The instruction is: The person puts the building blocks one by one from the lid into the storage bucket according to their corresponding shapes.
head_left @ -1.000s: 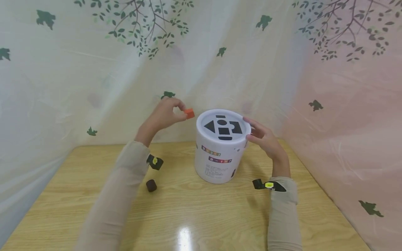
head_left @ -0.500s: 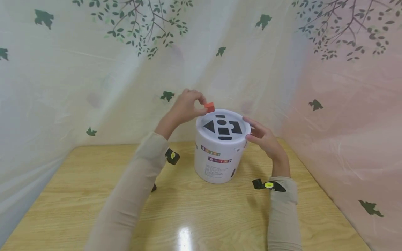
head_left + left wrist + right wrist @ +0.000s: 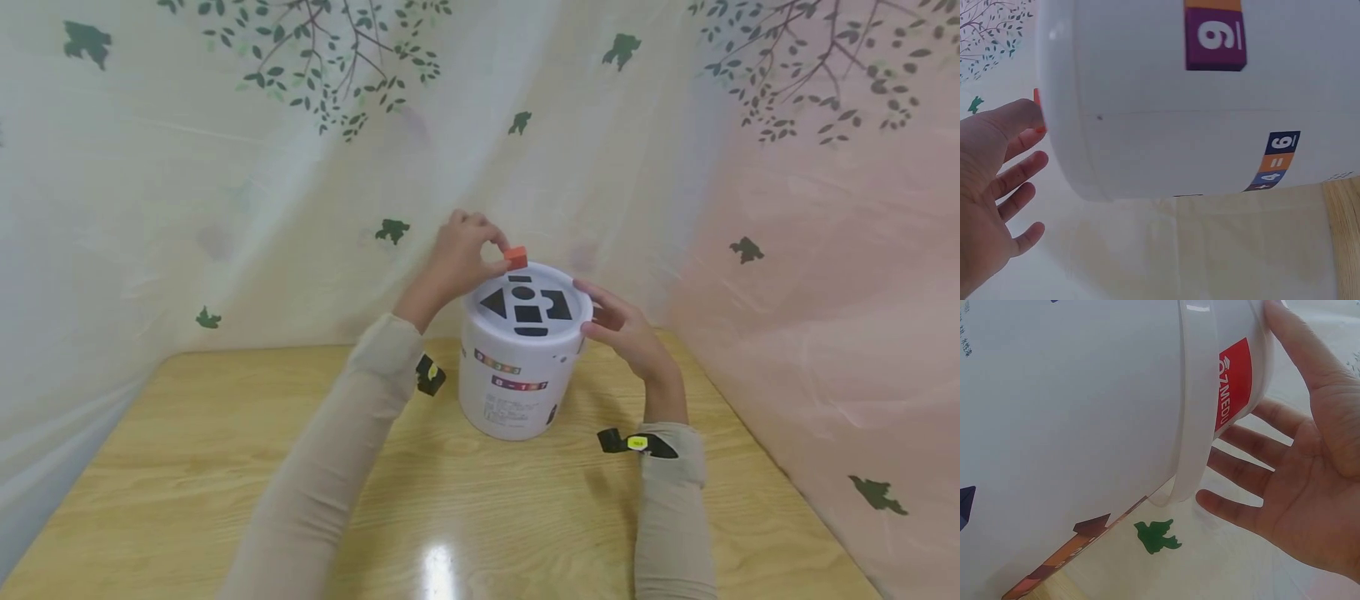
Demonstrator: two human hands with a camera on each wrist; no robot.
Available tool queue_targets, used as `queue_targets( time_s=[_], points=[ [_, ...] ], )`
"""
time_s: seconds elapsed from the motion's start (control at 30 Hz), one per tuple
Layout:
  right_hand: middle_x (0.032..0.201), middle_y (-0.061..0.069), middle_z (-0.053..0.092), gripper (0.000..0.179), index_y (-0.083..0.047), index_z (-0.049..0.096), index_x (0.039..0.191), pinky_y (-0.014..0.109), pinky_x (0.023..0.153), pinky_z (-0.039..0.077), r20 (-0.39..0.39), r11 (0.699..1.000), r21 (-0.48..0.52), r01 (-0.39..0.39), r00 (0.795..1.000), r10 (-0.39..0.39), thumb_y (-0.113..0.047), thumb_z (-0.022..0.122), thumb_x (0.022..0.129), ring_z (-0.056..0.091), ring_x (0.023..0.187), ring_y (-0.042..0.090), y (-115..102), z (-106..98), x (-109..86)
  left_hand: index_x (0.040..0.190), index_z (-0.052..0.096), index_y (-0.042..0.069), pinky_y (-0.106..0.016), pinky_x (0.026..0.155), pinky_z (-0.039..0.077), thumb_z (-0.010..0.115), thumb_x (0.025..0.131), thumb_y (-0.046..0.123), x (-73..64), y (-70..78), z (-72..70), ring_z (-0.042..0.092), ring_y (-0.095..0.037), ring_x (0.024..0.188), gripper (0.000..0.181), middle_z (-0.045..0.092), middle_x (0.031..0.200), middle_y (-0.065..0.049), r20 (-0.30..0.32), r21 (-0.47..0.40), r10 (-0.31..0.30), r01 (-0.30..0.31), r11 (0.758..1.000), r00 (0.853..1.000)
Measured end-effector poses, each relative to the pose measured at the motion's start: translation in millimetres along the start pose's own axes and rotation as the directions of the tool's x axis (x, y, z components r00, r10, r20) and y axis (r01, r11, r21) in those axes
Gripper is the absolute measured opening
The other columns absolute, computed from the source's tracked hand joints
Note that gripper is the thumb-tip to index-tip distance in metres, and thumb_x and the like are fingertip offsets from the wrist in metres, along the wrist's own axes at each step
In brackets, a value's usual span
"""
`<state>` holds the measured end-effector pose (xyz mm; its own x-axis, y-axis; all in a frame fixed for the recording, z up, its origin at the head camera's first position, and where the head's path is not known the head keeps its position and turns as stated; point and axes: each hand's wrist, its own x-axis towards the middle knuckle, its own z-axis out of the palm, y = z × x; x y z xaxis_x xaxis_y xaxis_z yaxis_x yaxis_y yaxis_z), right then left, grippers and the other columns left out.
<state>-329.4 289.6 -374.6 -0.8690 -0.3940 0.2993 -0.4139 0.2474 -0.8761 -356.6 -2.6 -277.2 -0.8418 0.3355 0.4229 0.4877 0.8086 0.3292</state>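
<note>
In the head view, my left hand (image 3: 462, 260) pinches a small orange-red block (image 3: 516, 257) between thumb and fingertips. The block is just above the back-left edge of a white shape-sorter bucket (image 3: 504, 392). That bucket stands upright, its lid (image 3: 489, 323) pierced by several dark shaped holes, including a triangle, a circle and a square. My right hand (image 3: 633, 333) rests on the lid's right edge, thumb in front and fingers behind. The right wrist view shows its fingers (image 3: 1250, 472) spread and nearly straight beside the rim. In the left wrist view, the bucket's rim mostly hides the block.
The bucket stands on a wooden table (image 3: 510, 517) near its back edge. A pale curtain (image 3: 300, 208) printed with leaves and birds hangs behind. Each sleeve carries a black wrist camera, the left one (image 3: 431, 375) close to the bucket's side.
My left hand has carried the orange-red block rightward from beside the bucket to above its lid edge. The dark cylinder on the table is now hidden by my left arm. My right hand stays at the rim.
</note>
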Motion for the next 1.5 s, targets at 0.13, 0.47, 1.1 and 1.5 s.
queue_targets(
  time_s=[0.13, 0.47, 1.1, 1.5],
  points=[
    [0.164, 0.005, 0.038, 0.067, -0.02, 0.038, 0.158, 0.045, 0.111, 0.046, 0.007, 1.0, 0.005, 0.005, 1.0, -0.005, -0.013, 0.065, 0.098, 0.045, 0.144, 0.036, -1, 1, 0.1, 0.113, 0.071, 0.017, -0.045, 0.109, 0.037, 0.073, 0.094, 0.03, 1.1, -1.7, 7.2, 0.04, -0.029, 0.13, 0.023, 0.057, 0.135, -0.008, -0.018, 0.035, 0.001, 0.0, 0.999, 1.0],
    [0.164, 0.004, 0.039, 0.066, -0.02, 0.039, 0.158, 0.037, 0.108, 0.048, 0.004, 1.0, 0.004, 0.014, 1.0, -0.014, -0.011, 0.065, 0.098, 0.046, 0.144, 0.035, 1, 2, 0.6, 0.118, 0.068, 0.019, -0.049, 0.114, 0.032, 0.067, 0.098, 0.031, 2.8, -2.6, 20.9, 0.035, -0.031, 0.137, 0.023, 0.051, 0.139, -0.009, -0.043, 0.111, 0.019, -0.014, 0.994, 0.999],
    [0.164, 0.007, 0.037, 0.065, -0.017, 0.038, 0.158, 0.023, 0.102, 0.049, 0.004, 1.0, 0.027, 0.007, 1.0, -0.007, -0.008, 0.062, 0.098, 0.044, 0.145, 0.038, 2, 1, 0.6, 0.115, 0.068, 0.019, -0.053, 0.114, 0.029, 0.066, 0.098, 0.029, 2.5, 0.5, 34.7, 0.036, -0.032, 0.135, 0.02, 0.05, 0.134, -0.009, -0.045, 0.172, 0.047, -0.038, 0.984, 0.998],
    [0.165, 0.005, 0.037, 0.066, -0.019, 0.037, 0.159, 0.037, 0.108, 0.048, -0.001, 1.0, 0.013, -0.008, 1.0, 0.008, -0.01, 0.063, 0.098, 0.044, 0.145, 0.037, 2, 0, 0.4, 0.118, 0.068, 0.02, -0.053, 0.114, 0.029, 0.065, 0.099, 0.033, 1.8, 0.9, 36.5, 0.036, -0.032, 0.136, 0.022, 0.051, 0.135, -0.008, -0.011, 0.186, 0.019, -0.017, 0.982, 1.0]
  ],
)
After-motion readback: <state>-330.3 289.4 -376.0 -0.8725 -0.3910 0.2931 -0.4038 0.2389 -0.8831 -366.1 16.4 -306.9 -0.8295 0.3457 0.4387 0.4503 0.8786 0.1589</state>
